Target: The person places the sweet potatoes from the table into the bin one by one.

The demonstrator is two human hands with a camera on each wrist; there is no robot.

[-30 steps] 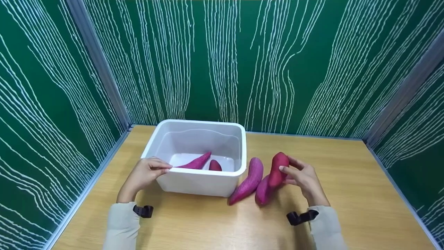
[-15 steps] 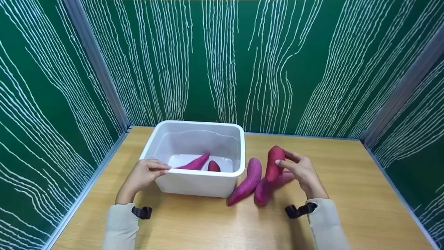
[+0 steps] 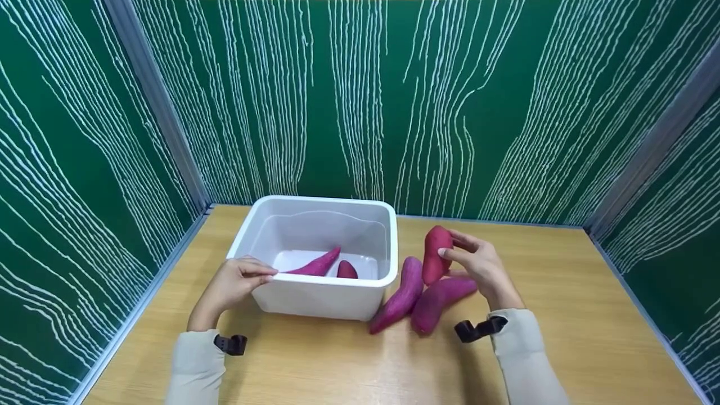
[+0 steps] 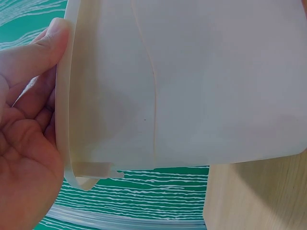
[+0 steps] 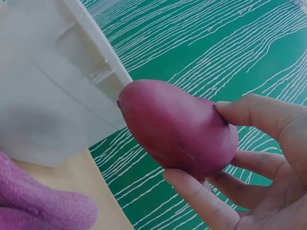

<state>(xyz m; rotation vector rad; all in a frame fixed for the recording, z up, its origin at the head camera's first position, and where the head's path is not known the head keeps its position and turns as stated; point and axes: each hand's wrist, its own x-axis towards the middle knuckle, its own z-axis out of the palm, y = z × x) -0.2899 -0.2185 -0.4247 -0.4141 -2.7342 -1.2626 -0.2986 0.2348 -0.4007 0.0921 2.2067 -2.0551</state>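
Note:
My right hand (image 3: 486, 270) holds a reddish-pink sweet potato (image 3: 436, 256) up between thumb and fingers. In the right wrist view, the sweet potato (image 5: 175, 127) has a smooth skin, with the thumb on top and fingertips below. My left hand (image 3: 233, 287) pinches the near-left rim of a white plastic bin (image 3: 323, 298); in the left wrist view the thumb lies against the rim (image 4: 64, 100). Inside the bin lie a long magenta root-like vegetable (image 3: 318, 263) and a red one (image 3: 347, 270), both partly hidden by the front wall.
Two curved purple vegetables lie on the wooden table (image 3: 315, 360) right of the bin: one (image 3: 402, 298) beside its wall, another (image 3: 441, 301) under the right hand. Green panels (image 3: 360, 101) with white wavy lines enclose the table's back and sides.
My right hand has lifted the sweet potato off the purple vegetables and moved it up and left toward the bin. My left hand keeps its place on the rim.

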